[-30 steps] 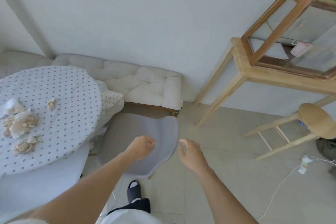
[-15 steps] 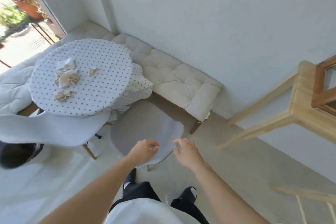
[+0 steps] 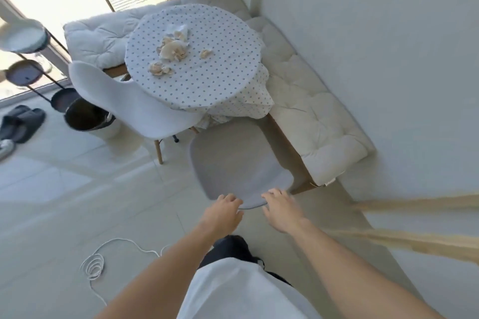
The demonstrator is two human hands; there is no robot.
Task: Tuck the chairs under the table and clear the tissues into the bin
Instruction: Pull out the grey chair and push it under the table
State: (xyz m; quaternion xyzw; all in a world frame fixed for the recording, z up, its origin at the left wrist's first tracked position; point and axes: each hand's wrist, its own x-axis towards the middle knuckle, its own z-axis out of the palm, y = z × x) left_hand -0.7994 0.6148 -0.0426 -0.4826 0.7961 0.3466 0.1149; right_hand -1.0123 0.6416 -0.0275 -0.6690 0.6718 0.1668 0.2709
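Observation:
A grey chair stands in front of me, its seat partly under the round table with a dotted cloth. My left hand and my right hand both grip the top edge of its backrest. Several crumpled tissues lie on the tabletop. A white chair stands at the table's left side, pushed partly under. A dark-lined bin sits on the floor left of the white chair.
A cushioned bench runs along the wall behind and right of the table. A metal plant stand and slippers are at the left. A white cable lies coiled on the tiles. Blurred wooden legs are at the right.
My view has swung left, bringing the whole table, white chair and bin into sight. Both hands have closed onto the grey chair's backrest edge.

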